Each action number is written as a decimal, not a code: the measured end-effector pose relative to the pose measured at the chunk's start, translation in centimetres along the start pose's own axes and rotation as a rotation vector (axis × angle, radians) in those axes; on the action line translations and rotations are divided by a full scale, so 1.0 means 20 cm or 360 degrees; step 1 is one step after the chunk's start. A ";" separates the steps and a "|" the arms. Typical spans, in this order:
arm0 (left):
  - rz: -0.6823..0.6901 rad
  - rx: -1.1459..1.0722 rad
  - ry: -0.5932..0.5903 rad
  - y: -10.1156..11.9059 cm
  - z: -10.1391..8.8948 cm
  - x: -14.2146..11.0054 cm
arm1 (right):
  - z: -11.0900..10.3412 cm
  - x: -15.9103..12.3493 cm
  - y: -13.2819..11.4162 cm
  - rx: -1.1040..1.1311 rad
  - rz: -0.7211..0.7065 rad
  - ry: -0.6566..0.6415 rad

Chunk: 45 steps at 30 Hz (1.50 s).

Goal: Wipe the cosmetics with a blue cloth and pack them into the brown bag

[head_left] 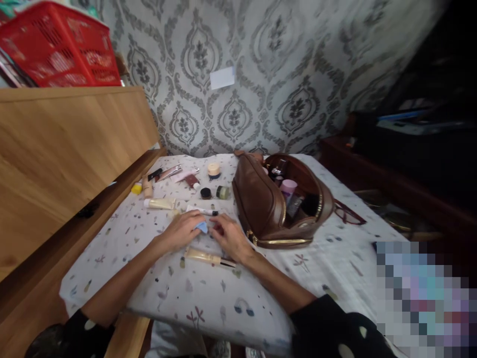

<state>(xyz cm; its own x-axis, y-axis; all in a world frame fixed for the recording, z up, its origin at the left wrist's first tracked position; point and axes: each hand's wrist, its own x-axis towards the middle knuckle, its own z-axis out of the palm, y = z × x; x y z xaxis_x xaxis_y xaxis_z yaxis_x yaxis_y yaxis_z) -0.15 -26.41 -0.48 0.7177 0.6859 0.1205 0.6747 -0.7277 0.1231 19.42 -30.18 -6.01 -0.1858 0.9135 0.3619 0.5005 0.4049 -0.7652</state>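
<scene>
Both hands rest on a white patterned pillow [186,293]. My left hand [184,229] is curled around a small light-blue item [202,227] that I cannot name. My right hand [230,236] lies beside it, fingers bent toward the same item. A cream tube with a dark cap [208,257] lies just below both hands. A white pen-like tube [201,210] lies just beyond the fingers. An open brown leather cosmetic bag [264,204], with a gold zip and bottles inside, stands to the right of my right hand.
More cosmetics are scattered at the far side: a cream tube [160,203], small jars [222,192], a round cream pot [213,170], pink tubes [182,175]. A wooden headboard [67,149] rises on the left with a red basket [55,44] on top. Eyeglasses [348,213] lie right of the bag.
</scene>
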 end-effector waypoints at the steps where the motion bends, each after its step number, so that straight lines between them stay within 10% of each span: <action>1: 0.0010 -0.0041 0.0047 0.00 0.02 0.00 | 0.00 0.00 0.00 -0.0025 0.0015 -0.0017; 12: 0.0190 0.0269 0.0239 -0.06 0.16 -0.01 | -0.02 -0.02 -0.06 -0.0238 0.0044 -0.0141; 26: 0.0164 -0.0295 0.0391 0.02 0.14 0.06 | -0.02 -0.03 -0.02 -0.0229 -0.0008 -0.0119; 45: -0.0432 -0.1159 0.0258 -0.01 0.13 0.02 | -0.05 -0.07 -0.05 0.0889 0.0344 0.0002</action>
<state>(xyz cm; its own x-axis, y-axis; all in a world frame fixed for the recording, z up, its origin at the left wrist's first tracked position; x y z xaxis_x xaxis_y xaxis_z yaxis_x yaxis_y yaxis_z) 0.48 -26.07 -2.96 0.4726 0.8718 0.1290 0.5002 -0.3858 0.7752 20.03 -31.84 -5.12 -0.1280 0.9776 0.1672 0.0063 0.1694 -0.9855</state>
